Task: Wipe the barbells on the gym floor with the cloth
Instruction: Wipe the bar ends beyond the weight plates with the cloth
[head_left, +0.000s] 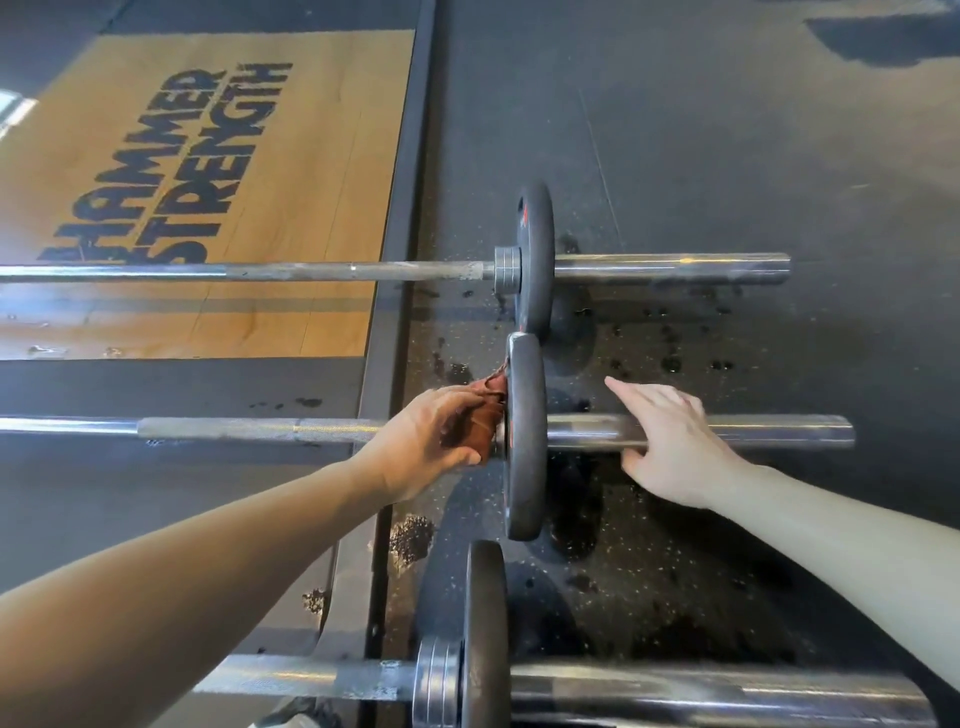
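Three barbells lie side by side on the dark rubber floor, each with one black plate. My left hand (426, 441) grips a reddish-brown cloth (485, 415) against the inner face of the middle barbell's plate (525, 436), right at the collar. My right hand (670, 441) rests on that bar's steel sleeve (779, 431) just right of the plate, fingers stretched over the top and thumb under it. The far barbell (363, 270) and its plate (537, 260) lie beyond. The near barbell (727, 691) with its plate (485, 634) lies at the bottom of the view.
A wooden lifting platform (218, 197) with black lettering fills the upper left, framed by a dark metal border (400, 260). Wet spots and droplets speckle the rubber floor (701, 156) around the plates. Part of a shoe shows at the bottom edge.
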